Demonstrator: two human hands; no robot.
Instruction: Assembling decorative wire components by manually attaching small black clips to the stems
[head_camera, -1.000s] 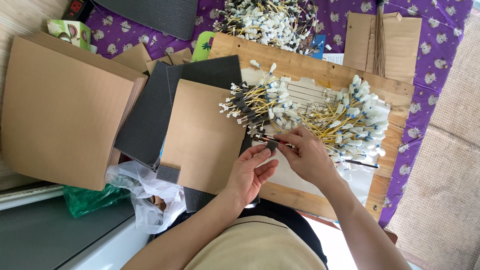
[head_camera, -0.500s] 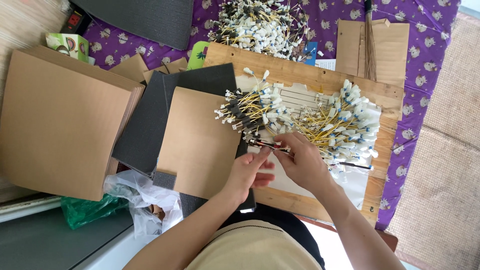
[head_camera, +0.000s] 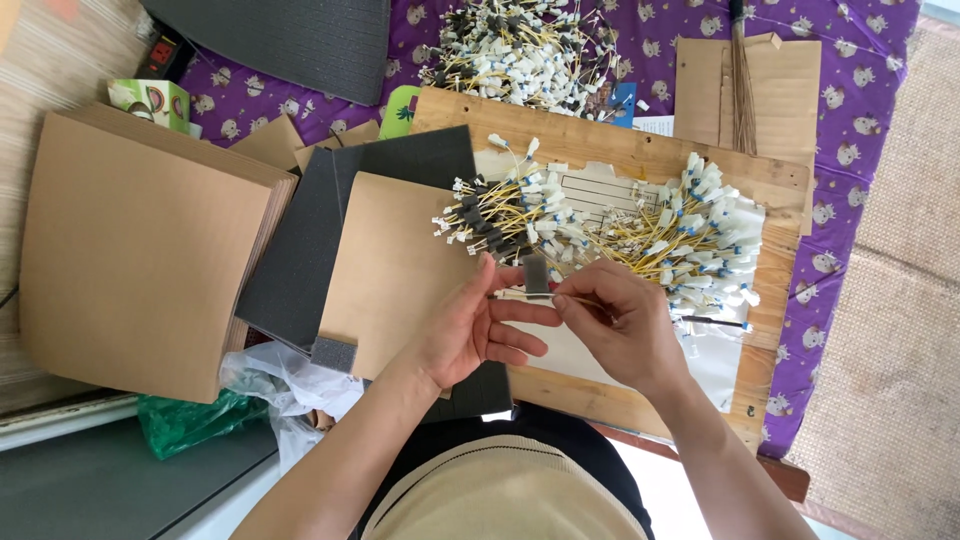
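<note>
My left hand (head_camera: 468, 330) and my right hand (head_camera: 622, 326) meet over a wooden board (head_camera: 640, 150), both pinching one thin yellow cable piece (head_camera: 525, 295) with a small dark grey foam strip (head_camera: 536, 274) on it. Just beyond the fingers lies a bundle of yellow cables with black and white ends (head_camera: 505, 218). A looser heap of yellow cables with white and blue ends (head_camera: 690, 235) spreads to the right on the board. A tan cardboard sheet (head_camera: 390, 265) lies under my left hand.
A stack of tan cardboard sheets (head_camera: 130, 250) lies at left, with dark foam sheets (head_camera: 300, 250) beside it. Another cable heap (head_camera: 520, 50) rests on the purple patterned cloth (head_camera: 850, 150) at the back. Crumpled clear plastic (head_camera: 285, 380) and a green bag (head_camera: 185, 420) lie near my left forearm.
Both hands have stayed over the board, working the same cable piece. The foam strip now stands upright between the fingertips. The camera has shifted slightly.
</note>
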